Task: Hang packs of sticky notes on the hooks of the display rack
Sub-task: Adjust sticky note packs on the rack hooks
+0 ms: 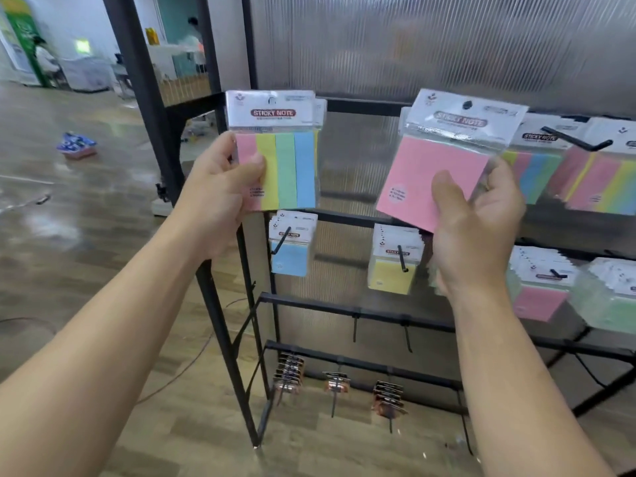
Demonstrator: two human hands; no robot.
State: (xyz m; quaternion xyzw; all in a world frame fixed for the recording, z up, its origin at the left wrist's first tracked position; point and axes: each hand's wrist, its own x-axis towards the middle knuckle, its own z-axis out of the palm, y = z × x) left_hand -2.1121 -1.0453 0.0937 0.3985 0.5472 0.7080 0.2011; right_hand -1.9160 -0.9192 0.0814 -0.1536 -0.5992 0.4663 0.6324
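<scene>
My left hand [220, 194] grips a striped pack of sticky notes [287, 153] in pink, yellow, green and blue, held upright at the top left of the black display rack [344, 306]. More packs show behind it. My right hand [478, 228] pinches a pink pack of sticky notes [437, 160], tilted, in front of the rack's top row. A black hook [578, 141] sticks out to the right of it through striped packs [537, 166].
Lower hooks carry a blue pack [292, 249], a yellow pack [392, 266] and pink and green packs [543, 290]. The bottom rails hold small copper-coloured items [289, 373] and bare hooks. Behind the rack stands a ribbed translucent panel [430, 46]. Wooden floor lies left, with a cable.
</scene>
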